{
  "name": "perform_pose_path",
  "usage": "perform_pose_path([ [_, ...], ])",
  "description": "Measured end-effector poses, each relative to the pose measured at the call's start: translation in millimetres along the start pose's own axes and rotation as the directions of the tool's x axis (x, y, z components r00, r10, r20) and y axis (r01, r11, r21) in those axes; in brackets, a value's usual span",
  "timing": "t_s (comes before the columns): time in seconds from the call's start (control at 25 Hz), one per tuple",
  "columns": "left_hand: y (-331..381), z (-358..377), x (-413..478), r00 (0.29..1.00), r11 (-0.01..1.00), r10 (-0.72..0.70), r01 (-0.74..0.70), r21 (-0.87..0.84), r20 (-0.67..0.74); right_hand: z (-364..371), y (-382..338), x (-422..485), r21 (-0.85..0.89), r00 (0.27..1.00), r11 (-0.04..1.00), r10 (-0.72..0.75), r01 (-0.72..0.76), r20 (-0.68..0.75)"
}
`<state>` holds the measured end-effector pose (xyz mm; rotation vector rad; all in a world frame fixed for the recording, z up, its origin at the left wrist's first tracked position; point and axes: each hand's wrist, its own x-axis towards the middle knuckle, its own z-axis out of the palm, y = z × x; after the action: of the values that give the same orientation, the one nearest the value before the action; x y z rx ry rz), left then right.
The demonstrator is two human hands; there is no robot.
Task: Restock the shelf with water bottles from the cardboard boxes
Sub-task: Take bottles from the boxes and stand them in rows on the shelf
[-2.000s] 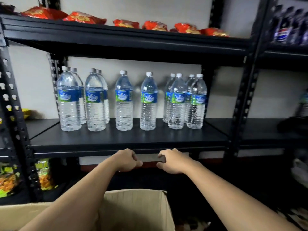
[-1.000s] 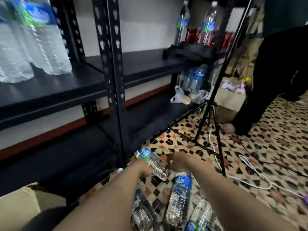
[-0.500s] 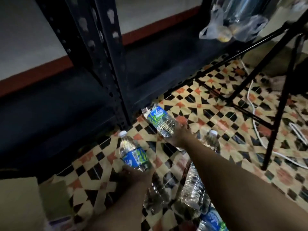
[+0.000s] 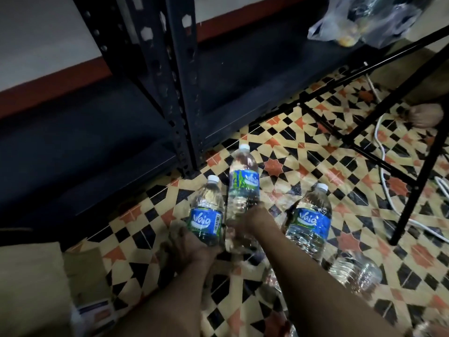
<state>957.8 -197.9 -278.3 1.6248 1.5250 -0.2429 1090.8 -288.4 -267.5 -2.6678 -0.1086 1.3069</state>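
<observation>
My left hand (image 4: 192, 249) grips a clear water bottle with a blue label (image 4: 206, 210) by its lower half, cap pointing away from me. Right beside it, my right hand (image 4: 245, 222) grips a second water bottle with a green-blue label (image 4: 243, 183), also near its base. Both bottles are held over the patterned floor. A third bottle (image 4: 308, 222) lies on the floor to the right, with another clear bottle (image 4: 354, 273) behind it. The black metal shelf (image 4: 179, 93) stands just ahead. A cardboard box (image 4: 31, 288) shows at the lower left.
A black tripod leg (image 4: 418, 176) and a white cable (image 4: 386, 186) cross the floor on the right. A plastic bag (image 4: 359, 23) sits on the lowest shelf board. A person's foot (image 4: 425, 115) is at the far right.
The two held bottles have come closer together, side by side and lifted toward me. The view has tilted down and nearer the floor.
</observation>
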Motion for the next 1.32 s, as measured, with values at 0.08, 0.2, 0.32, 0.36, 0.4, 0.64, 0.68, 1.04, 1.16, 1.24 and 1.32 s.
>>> perform_pose_path([
  [0.08, 5.8, -19.8, -36.9, 0.989, 0.996, -0.069, 0.076, -0.049, 0.128, 9.1, 9.1, -8.1, 0.015, 0.986, 0.999, 0.029, -0.032, 0.164],
  [0.2, 3.2, -25.7, -20.4, 0.975, 0.995, -0.102, 0.102, 0.014, 0.195, 16.6, 19.1, -29.4, 0.139, 0.995, 0.990, 0.026, -0.040, 0.099],
  [0.32, 5.1, -16.5, -9.8, 0.982, 0.996, -0.063, 0.051, 0.071, 0.180, 29.3, 19.9, -43.3, 0.454, 0.995, 0.890, 0.076, -0.038, -0.067],
  [0.36, 5.5, -13.1, -11.2, 0.982, 0.996, -0.065, 0.052, 0.079, 0.179, 31.0, 20.8, -42.1, 0.498, 0.993, 0.867, 0.079, -0.026, -0.085],
  [0.4, 2.8, -8.9, -7.7, 0.986, 0.996, -0.053, 0.040, 0.081, 0.158, 31.7, 21.4, -41.3, 0.528, 0.992, 0.849, 0.086, -0.025, -0.092],
  [0.64, 2.1, -6.0, -15.5, 0.999, 0.999, 0.006, -0.004, -0.032, 0.043, 53.8, 26.9, -45.2, 0.617, 0.975, 0.786, 0.165, -0.038, -0.150],
  [0.68, 3.9, -6.2, -20.0, 0.999, 0.999, 0.015, -0.014, -0.043, 0.035, 60.1, 30.6, -48.6, 0.629, 0.974, 0.776, 0.165, -0.033, -0.153],
  [1.04, 76.7, -58.7, -99.0, 0.957, 0.959, 0.284, -0.284, 0.010, -0.060, 1.1, 50.9, -163.2, 0.703, 0.837, 0.654, 0.194, 0.279, -0.512],
  [1.16, 108.0, -89.6, -145.1, 0.889, 0.889, 0.432, -0.449, -0.096, -0.153, -33.6, 48.3, -203.4, 0.652, 0.727, 0.598, 0.160, 0.467, -0.667],
  [1.24, 131.0, -119.8, -184.5, 0.826, 0.821, 0.510, -0.550, -0.152, -0.238, -58.9, 40.5, -232.7, 0.587, 0.648, 0.558, 0.112, 0.586, -0.754],
  [1.32, 150.6, -150.4, -221.5, 0.764, 0.747, 0.570, -0.635, -0.198, -0.302, -82.8, 28.4, -262.4, 0.491, 0.545, 0.528, 0.063, 0.693, -0.836],
])
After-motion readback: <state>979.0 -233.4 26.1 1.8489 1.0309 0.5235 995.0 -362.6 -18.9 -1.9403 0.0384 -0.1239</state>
